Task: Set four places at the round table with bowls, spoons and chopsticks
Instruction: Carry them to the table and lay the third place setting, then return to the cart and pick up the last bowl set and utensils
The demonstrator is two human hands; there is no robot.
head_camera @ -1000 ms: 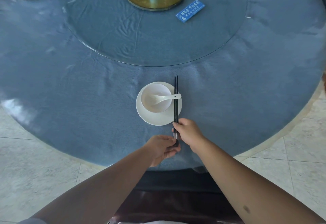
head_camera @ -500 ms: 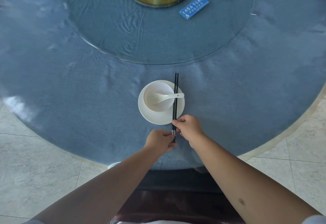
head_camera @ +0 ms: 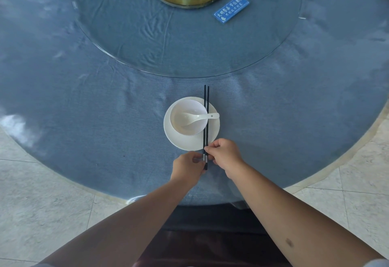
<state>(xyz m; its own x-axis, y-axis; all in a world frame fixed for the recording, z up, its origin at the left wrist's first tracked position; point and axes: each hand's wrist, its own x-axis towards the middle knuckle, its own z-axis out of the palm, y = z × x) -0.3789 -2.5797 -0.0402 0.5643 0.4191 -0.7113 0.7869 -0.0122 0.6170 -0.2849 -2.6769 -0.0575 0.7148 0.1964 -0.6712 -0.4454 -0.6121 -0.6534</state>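
Chopsticks [head_camera: 206,117]: black with silver bands. Bowl [head_camera: 188,117], spoon [head_camera: 200,117] and plate [head_camera: 189,142]: white. Tablecloth [head_camera: 84,109]: blue; sign [head_camera: 231,8]: blue, white lettering.

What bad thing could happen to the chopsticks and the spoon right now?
The chopsticks lie across the plate, propped on its rim beside the bowl, with both hands pinching their near ends: left hand, right hand. Let go unevenly and they might roll apart or slide off the rim. The spoon handle sticks out over them, so a nudge could tip it out of the bowl. The setting also sits near the table edge, so a bump might knock it off.
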